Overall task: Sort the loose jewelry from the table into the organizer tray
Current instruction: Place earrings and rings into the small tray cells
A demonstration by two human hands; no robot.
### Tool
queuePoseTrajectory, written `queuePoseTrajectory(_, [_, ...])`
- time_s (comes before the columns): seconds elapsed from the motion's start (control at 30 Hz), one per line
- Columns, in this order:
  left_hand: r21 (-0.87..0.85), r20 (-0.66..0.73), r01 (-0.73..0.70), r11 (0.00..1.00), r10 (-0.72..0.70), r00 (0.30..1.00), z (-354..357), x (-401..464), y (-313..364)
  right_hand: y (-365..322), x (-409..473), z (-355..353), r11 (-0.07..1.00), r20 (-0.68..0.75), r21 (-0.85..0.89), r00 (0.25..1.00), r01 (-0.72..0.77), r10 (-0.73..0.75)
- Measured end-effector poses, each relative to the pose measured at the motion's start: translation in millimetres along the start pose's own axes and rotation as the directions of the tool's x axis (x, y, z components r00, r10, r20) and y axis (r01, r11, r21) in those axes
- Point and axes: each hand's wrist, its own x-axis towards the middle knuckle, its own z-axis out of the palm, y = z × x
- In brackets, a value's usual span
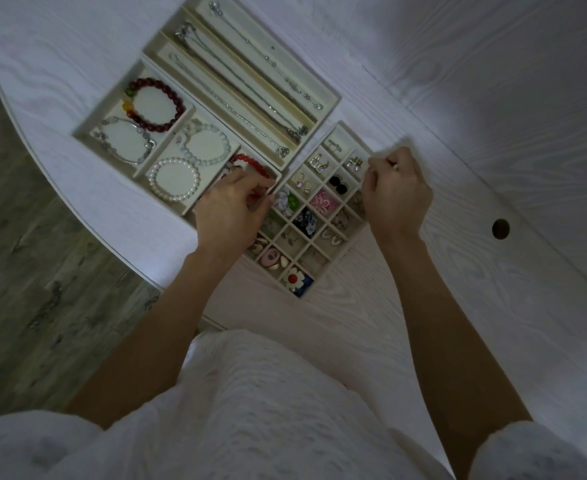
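Cream organizer trays lie on the white table. A gridded earring tray (341, 130) holds earrings and flower pieces in small cells. My right hand (394, 194) hovers over its right edge, its fingers curled and pinching something small that I cannot make out. My left hand (231, 211) rests at the corner between the grid tray and the bracelet tray (136, 65), with its fingers curled at a red bead bracelet (250, 162) in the nearest compartment. The bracelet tray also holds a dark red bracelet (157, 103), a silver bangle (125, 140) and pearl bracelets (174, 178).
A long necklace tray (335, 98) with several chains lies behind the other trays. The table's curved edge (60, 188) drops to a wooden floor at the left. A round cable hole (500, 229) sits in the tabletop to the right.
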Motion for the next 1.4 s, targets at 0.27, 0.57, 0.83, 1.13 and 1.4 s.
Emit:
queuePoseTrajectory(0.27, [0.007, 0.001, 0.002, 1.000, -0.002, 1.000, -1.0, 0.1, 1.2, 1.2, 2.4, 6.5, 0.999, 0.103, 0.046, 0.995, -0.020, 0.015])
queuePoseTrajectory(0.57, [0.001, -0.002, 0.002, 1.000, -0.002, 1.000, -0.2, -1.1, 1.4, -2.4, 19.8, 10.5, 0.999, 0.214, -0.039, 0.977, -0.006, 0.014])
queuePoseTrajectory(0.83, [-0.004, -0.002, 0.018, 1.000, -0.018, 1.000, 0.5, -0.7, 0.8, -7.1, 27.4, 9.1, 0.990, 0.319, -0.114, 0.941, -0.078, 0.111])
queuePoseTrajectory(1.13, [0.001, 0.011, 0.016, 1.000, -0.016, 1.000, -1.2, -0.4, 1.8, -6.1, 28.3, 3.6, 0.980, 0.384, -0.176, 0.909, -0.097, 0.159])
queuePoseTrajectory(1.4, [-0.001, 0.007, 0.021, 1.000, -0.021, 1.000, -0.3, -0.7, 0.8, -2.5, 27.5, -11.8, 0.990, 0.343, -0.026, 0.929, -0.138, 0.139])
